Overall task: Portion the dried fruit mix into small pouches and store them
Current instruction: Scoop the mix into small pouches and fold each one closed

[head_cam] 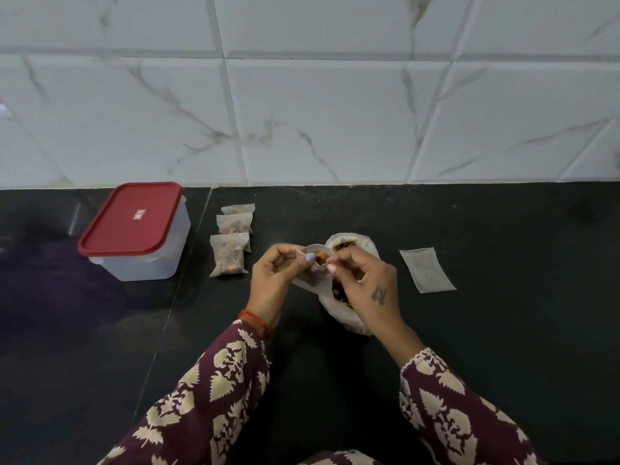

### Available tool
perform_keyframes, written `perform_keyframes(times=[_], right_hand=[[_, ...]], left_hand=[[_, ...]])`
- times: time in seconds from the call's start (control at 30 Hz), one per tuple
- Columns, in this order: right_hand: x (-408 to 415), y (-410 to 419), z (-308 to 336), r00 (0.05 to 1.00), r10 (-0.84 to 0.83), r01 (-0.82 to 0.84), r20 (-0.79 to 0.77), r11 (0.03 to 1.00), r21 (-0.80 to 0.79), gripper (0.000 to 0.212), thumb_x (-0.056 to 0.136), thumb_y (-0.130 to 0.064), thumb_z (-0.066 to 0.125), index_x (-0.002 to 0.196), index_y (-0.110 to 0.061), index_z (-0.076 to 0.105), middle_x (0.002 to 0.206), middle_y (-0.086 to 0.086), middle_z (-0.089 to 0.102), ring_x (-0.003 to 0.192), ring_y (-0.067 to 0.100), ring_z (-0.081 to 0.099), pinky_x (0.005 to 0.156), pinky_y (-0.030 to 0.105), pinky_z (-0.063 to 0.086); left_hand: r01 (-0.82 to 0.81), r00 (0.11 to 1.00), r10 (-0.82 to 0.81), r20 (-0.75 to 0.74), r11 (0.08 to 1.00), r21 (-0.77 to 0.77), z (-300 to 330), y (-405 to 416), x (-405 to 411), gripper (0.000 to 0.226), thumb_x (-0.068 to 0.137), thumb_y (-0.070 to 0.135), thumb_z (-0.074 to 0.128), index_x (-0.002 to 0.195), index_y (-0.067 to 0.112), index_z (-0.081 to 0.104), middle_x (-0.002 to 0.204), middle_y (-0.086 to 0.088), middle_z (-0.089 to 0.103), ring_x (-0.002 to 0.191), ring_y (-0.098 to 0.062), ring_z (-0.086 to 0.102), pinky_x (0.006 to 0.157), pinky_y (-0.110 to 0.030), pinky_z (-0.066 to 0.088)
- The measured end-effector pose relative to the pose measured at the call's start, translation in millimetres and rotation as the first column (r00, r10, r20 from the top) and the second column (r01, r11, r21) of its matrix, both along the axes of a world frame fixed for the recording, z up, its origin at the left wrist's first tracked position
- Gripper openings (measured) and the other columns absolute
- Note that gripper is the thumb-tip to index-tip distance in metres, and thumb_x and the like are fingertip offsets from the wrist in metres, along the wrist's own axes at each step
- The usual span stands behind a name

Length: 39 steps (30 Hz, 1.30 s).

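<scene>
Red lid point(131, 219) bears a small label I can't read; my left hand point(273, 275) and right hand point(364, 280) pinch a small translucent pouch point(315, 260) open.

Both sleeves point(214, 394) are dark maroon cloth printed with cream leaf and flower shapes; the right sleeve's cuff point(423, 356) carries a pale scalloped trim. An orange-red thread band point(255, 322) circles the left wrist. The right hand point(365, 280) bears a small dark tattoo at its 5 o'clock side. Nails are painted pale blue and pink.
</scene>
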State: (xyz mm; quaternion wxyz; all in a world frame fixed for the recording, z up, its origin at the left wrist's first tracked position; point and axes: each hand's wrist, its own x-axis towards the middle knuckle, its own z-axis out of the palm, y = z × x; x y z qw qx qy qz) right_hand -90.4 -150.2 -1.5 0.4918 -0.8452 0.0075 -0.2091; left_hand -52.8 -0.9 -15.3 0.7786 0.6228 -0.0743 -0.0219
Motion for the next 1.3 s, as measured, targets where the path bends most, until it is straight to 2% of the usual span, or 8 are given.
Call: perform_keyframes(times=[0.4,0.53,0.67,0.77,0.9,1.03,1.17,1.3], right_hand=[[3.0,-16.8,24.0,0.982,-0.088,0.11,0.166,0.986,-0.124,0.013,0.079,-0.009,0.072,0.084,-0.022,0.072,0.097,-0.009,0.07,0.089,0.002,0.063,0.077,0.028,0.055],[1.5,-8.8,30.2,0.978,0.113,-0.078,0.175,0.978,-0.196,0.007,0.081,-0.015,0.066,0.082,-0.019,0.071,0.094,-0.007,0.07,0.091,0.006,0.063,0.076,0.027,0.054],[7.2,-21.9,29.8,0.977,-0.112,0.154,0.183,0.96,-0.235,0.008,0.081,-0.012,0.068,0.083,-0.019,0.07,0.11,-0.004,0.068,0.103,0.011,0.061,0.081,0.036,0.054],[0.1,-7.4,34.1,0.979,0.103,-0.056,0.177,0.966,-0.254,0.01,0.079,-0.007,0.069,0.083,-0.016,0.07,0.098,-0.008,0.07,0.093,0.007,0.063,0.079,0.03,0.053],[4.7,-20.6,34.6,0.982,-0.097,0.125,0.161,0.977,-0.174,0.01,0.081,-0.008,0.069,0.082,-0.018,0.068,0.106,-0.006,0.068,0.1,0.01,0.062,0.082,0.028,0.052],[-3.0,-8.4,42.1,0.995,0.063,-0.06,0.076,0.997,-0.049,0.011,0.082,-0.009,0.069,0.083,-0.019,0.064,0.084,-0.011,0.069,0.081,0.004,0.065,0.074,0.022,0.053],[-3.6,-15.6,45.2,0.979,0.167,-0.103,-0.116,0.898,0.429,0.041,0.072,-0.034,0.078,0.106,-0.021,0.059,0.099,-0.002,0.069,0.093,0.01,0.067,0.084,0.031,0.055],[-3.1,-10.4,44.7,0.94,0.237,-0.129,-0.245,0.913,0.386,0.02,0.078,-0.023,0.076,0.097,-0.02,0.068,0.093,0.003,0.073,0.09,0.015,0.069,0.082,0.036,0.057]], left_hand=[[0.084,0.996,-0.082,0.038,0.995,-0.053,28.6,3.1,5.4,0.01,0.066,0.017,0.07,0.065,0.025,0.075,0.082,0.005,0.073,0.088,-0.008,0.066,0.082,-0.021,0.052],[0.096,0.994,-0.092,0.051,0.993,-0.075,32.6,-1.4,5.0,0.012,0.067,0.013,0.07,0.064,0.024,0.075,0.081,0.005,0.073,0.087,-0.008,0.067,0.083,-0.022,0.051],[0.101,0.993,-0.098,0.06,0.994,-0.033,35.6,-3.5,3.0,0.013,0.066,0.014,0.07,0.063,0.026,0.075,0.082,0.005,0.072,0.09,-0.011,0.066,0.084,-0.023,0.052],[0.086,0.995,-0.083,0.064,0.995,-0.048,37.3,-7.2,1.7,0.016,0.069,0.013,0.068,0.064,0.026,0.075,0.08,0.008,0.072,0.084,-0.005,0.066,0.076,-0.019,0.053],[0.078,0.995,-0.074,0.062,0.995,-0.066,36.7,-4.9,5.1,0.014,0.07,0.017,0.068,0.063,0.027,0.073,0.084,0.007,0.071,0.093,-0.013,0.065,0.085,-0.025,0.052],[0.063,0.998,-0.062,0.007,0.991,-0.118,39.8,-7.7,3.5,0.009,0.077,0.019,0.063,0.07,0.017,0.067,0.069,0.008,0.066,0.067,-0.004,0.06,0.062,-0.018,0.05],[0.026,0.999,-0.032,-0.029,0.985,-0.169,45.4,-8.9,0.5,0.013,0.076,0.02,0.064,0.076,0.009,0.059,0.063,0.007,0.062,0.057,-0.002,0.056,0.054,-0.016,0.047],[0.027,0.999,-0.032,-0.032,0.99,-0.137,46.3,-13.0,-4.0,0.015,0.074,0.024,0.068,0.077,0.011,0.063,0.071,0.001,0.065,0.066,-0.011,0.061,0.06,-0.021,0.05]])
